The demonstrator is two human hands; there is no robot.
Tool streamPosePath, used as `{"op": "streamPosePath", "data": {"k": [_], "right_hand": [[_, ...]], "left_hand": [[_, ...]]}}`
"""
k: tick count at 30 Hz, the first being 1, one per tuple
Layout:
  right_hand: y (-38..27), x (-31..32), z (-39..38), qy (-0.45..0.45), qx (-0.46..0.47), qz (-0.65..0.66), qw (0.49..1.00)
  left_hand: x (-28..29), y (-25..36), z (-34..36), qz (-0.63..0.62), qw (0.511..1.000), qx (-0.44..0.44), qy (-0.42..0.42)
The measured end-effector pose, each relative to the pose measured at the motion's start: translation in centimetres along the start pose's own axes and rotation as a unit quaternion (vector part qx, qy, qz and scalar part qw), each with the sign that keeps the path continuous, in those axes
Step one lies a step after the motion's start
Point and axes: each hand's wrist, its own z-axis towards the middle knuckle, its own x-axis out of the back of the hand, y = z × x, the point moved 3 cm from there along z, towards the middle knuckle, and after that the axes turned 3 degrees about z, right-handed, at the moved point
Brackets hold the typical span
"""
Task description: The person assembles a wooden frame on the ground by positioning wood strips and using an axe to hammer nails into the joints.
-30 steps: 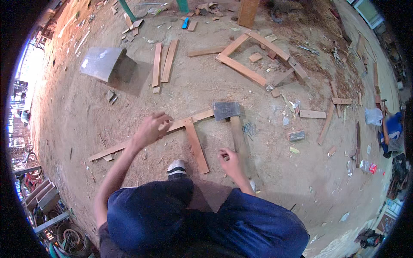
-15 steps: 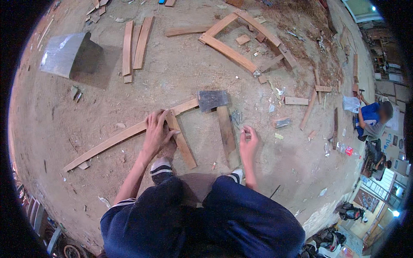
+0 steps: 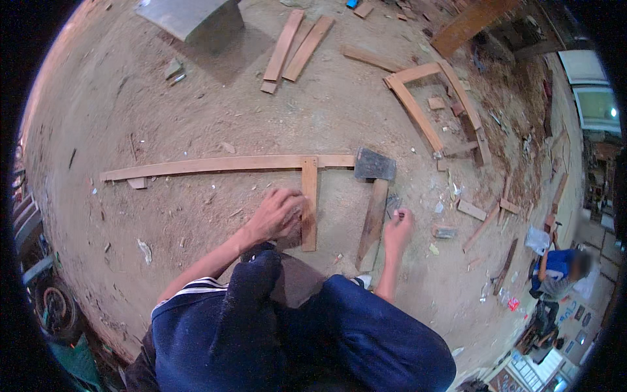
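A long thin wooden strip (image 3: 215, 165) lies across the ground, with a short wooden piece (image 3: 309, 222) meeting it at a right angle near its right end. My left hand (image 3: 277, 212) is just left of the short piece, its fingers loosely bent and slightly blurred, with nothing visible in them. The hatchet (image 3: 375, 163) has its grey metal head at the strip's right end, and its wooden handle points toward me. Right of that handle is my right hand (image 3: 397, 232), fingertips pinched, perhaps on something thin and dark. A small heap of nails (image 3: 392, 204) lies just beyond it.
Beyond, at the right, lies a wooden frame (image 3: 415, 111). Loose planks (image 3: 307, 49) and a grey metal box (image 3: 189, 19) are at the far side. A wrapped small block (image 3: 444, 232) lies right of my hand. Another person (image 3: 558, 268) sits at the far right.
My left hand has let go of the joint between strip and short piece and drawn back toward me. The view has turned. My right hand stays pinched beside the hatchet handle.
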Motion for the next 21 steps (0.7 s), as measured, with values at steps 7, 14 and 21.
{"op": "streamPosePath", "data": {"k": [7, 14, 21], "right_hand": [[-6.5, 3.6, -2.9, -0.067, -0.043, 0.135, 0.988], [-10.1, 0.4, -7.4, -0.270, -0.012, 0.343, 0.899], [-11.3, 2.4, -7.4, -0.364, -0.063, 0.333, 0.867]], "left_hand": [[-1.0, 2.9, -0.6, -0.068, 0.993, -0.082, -0.054], [-4.0, 7.0, 3.1, -0.082, 0.979, -0.131, -0.136], [-3.3, 7.4, 1.2, -0.044, 0.976, -0.118, -0.177]]}}
